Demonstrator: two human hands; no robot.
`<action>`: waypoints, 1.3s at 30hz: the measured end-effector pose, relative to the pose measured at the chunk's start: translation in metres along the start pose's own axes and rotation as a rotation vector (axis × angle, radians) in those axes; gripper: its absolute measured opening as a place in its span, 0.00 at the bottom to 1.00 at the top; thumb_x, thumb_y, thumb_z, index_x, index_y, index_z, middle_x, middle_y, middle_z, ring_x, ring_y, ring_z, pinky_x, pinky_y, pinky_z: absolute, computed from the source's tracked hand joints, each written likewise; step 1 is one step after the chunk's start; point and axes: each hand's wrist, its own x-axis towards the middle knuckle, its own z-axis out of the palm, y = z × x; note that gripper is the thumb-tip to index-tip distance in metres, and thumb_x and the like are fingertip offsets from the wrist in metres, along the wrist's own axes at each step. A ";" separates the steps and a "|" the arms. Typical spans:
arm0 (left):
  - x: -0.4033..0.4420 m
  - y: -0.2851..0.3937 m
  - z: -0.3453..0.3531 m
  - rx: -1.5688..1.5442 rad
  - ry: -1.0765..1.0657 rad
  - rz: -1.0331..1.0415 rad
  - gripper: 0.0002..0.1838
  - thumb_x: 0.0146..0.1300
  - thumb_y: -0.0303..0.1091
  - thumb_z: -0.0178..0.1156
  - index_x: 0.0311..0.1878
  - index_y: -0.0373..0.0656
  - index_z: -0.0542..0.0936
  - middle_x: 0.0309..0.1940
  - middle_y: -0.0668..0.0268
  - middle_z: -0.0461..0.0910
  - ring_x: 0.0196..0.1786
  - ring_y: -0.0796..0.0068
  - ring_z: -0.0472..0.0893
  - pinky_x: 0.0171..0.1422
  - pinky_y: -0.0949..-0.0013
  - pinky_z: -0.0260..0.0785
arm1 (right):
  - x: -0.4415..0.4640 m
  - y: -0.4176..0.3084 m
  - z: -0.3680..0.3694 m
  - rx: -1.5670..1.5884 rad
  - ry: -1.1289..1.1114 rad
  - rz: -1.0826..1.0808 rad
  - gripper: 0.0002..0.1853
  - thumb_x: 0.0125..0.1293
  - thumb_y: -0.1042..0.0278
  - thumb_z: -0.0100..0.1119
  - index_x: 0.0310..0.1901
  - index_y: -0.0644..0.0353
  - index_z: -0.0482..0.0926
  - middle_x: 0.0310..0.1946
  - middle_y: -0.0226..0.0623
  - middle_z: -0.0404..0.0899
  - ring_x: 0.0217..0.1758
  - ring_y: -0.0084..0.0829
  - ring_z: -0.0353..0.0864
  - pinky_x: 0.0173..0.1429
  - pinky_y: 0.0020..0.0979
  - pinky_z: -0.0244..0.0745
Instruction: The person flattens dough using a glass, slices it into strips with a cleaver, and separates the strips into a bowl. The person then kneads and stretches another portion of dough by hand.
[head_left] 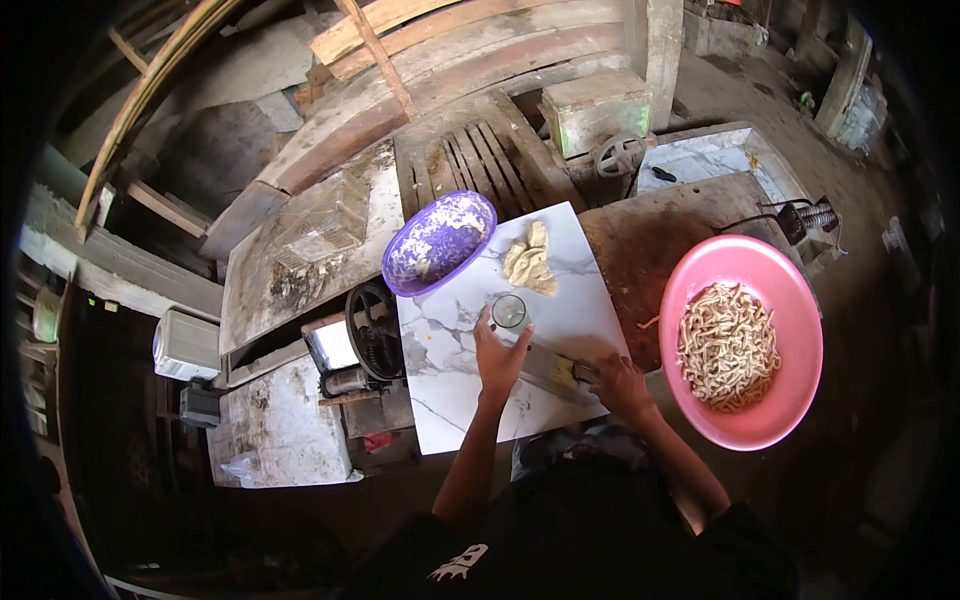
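On the white marbled board, my left hand has its thumb and fingers around the near side of a clear glass. To the right, my right hand is closed at the end of a flat greyish blade-like tool lying near the board's front edge. A small yellowish piece shows beside the right fingertips. Beyond the glass lies a lump of pale dough. A purple basin smeared with dough stands at the board's back left corner.
A pink basin holding many dough strips stands at the right. Left of the board is a machine with a black handwheel. A metal box and a smaller wheel sit at the back, and a white container at far left.
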 end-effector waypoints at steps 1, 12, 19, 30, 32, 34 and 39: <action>0.008 -0.007 0.003 0.017 -0.128 -0.075 0.40 0.55 0.44 0.72 0.65 0.35 0.65 0.61 0.48 0.69 0.61 0.57 0.72 0.63 0.60 0.67 | 0.001 0.000 0.006 -0.003 0.000 -0.003 0.21 0.53 0.63 0.70 0.48 0.58 0.76 0.45 0.45 0.75 0.52 0.48 0.76 0.51 0.47 0.76; 0.030 -0.012 0.017 0.092 -0.420 -0.124 0.42 0.52 0.38 0.72 0.68 0.40 0.61 0.61 0.47 0.71 0.64 0.47 0.71 0.66 0.56 0.65 | -0.015 -0.009 0.036 -0.015 0.126 0.128 0.33 0.49 0.69 0.72 0.59 0.58 0.71 0.52 0.43 0.73 0.55 0.48 0.74 0.55 0.48 0.72; 0.029 0.005 0.055 0.075 -0.500 0.090 0.42 0.54 0.41 0.71 0.69 0.43 0.60 0.60 0.50 0.71 0.61 0.49 0.72 0.65 0.56 0.66 | -0.020 -0.021 0.043 -0.074 0.164 0.179 0.34 0.50 0.69 0.72 0.61 0.59 0.71 0.57 0.43 0.73 0.59 0.48 0.72 0.61 0.48 0.69; 0.040 0.014 0.090 -0.025 -0.701 0.277 0.49 0.51 0.40 0.72 0.72 0.37 0.55 0.65 0.49 0.67 0.66 0.49 0.69 0.68 0.55 0.63 | -0.022 -0.020 0.052 -0.055 0.218 0.220 0.29 0.51 0.77 0.64 0.58 0.61 0.74 0.54 0.47 0.75 0.58 0.50 0.74 0.63 0.45 0.70; 0.038 -0.016 0.092 0.144 -0.635 0.445 0.44 0.51 0.35 0.67 0.71 0.34 0.59 0.68 0.50 0.64 0.69 0.49 0.66 0.70 0.53 0.60 | -0.023 -0.022 0.050 -0.048 0.239 0.203 0.29 0.49 0.78 0.62 0.58 0.62 0.74 0.55 0.48 0.75 0.58 0.51 0.74 0.63 0.45 0.69; 0.041 -0.042 0.092 0.359 -0.705 0.460 0.40 0.47 0.29 0.60 0.68 0.35 0.65 0.72 0.51 0.59 0.67 0.49 0.67 0.68 0.51 0.60 | -0.022 -0.021 0.049 -0.032 0.235 0.220 0.27 0.52 0.78 0.58 0.58 0.61 0.74 0.55 0.47 0.75 0.59 0.50 0.73 0.64 0.45 0.69; 0.061 -0.058 0.107 0.364 -0.534 0.663 0.27 0.59 0.34 0.57 0.64 0.41 0.71 0.68 0.58 0.66 0.64 0.53 0.69 0.65 0.50 0.61 | -0.022 -0.028 0.049 -0.040 0.216 0.240 0.26 0.54 0.77 0.56 0.59 0.60 0.74 0.57 0.46 0.74 0.61 0.49 0.72 0.66 0.45 0.67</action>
